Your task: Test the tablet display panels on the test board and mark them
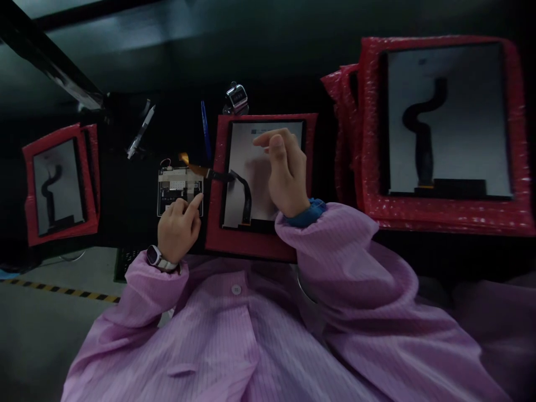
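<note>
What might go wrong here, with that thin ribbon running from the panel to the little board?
The flex ribbon bridges the panel and the small circuit board. If the left hand, pressing at the board's edge, shifts it, the ribbon might kink or pull loose. The right hand hovers over the panel's face and may smudge or scratch it.

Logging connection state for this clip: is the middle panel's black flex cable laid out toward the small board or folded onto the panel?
Laid out: the flex cable leaves the panel, reaching the board.
</note>
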A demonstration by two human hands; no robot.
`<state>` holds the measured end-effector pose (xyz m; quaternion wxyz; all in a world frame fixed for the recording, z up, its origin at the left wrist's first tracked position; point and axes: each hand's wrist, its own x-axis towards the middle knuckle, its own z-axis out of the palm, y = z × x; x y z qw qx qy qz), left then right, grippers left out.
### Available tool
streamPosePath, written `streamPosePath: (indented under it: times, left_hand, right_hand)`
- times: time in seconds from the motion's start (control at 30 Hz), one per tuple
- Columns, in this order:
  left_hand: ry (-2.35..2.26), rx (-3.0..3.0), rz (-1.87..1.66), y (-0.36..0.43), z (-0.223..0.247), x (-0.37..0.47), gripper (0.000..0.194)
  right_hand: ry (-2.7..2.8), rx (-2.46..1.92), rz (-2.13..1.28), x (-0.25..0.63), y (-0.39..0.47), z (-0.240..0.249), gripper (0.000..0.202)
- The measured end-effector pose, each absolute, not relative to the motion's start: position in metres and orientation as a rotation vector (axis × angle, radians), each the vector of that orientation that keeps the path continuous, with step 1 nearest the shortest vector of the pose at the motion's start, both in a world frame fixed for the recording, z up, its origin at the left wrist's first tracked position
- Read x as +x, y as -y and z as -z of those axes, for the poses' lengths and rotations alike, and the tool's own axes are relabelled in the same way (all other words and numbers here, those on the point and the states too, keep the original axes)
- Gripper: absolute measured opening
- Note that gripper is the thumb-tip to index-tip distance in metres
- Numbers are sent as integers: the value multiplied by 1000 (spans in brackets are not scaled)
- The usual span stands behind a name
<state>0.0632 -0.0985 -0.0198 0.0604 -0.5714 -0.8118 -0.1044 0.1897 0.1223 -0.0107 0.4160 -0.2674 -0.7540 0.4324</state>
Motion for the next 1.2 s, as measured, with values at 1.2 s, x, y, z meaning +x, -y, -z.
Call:
streamPosePath:
  times: [1.2]
  left_hand:
    - [2944, -1564, 1215, 90, -11, 145, 30]
  right_hand:
    - [1870, -1349, -1164, 294, -51, 13, 81]
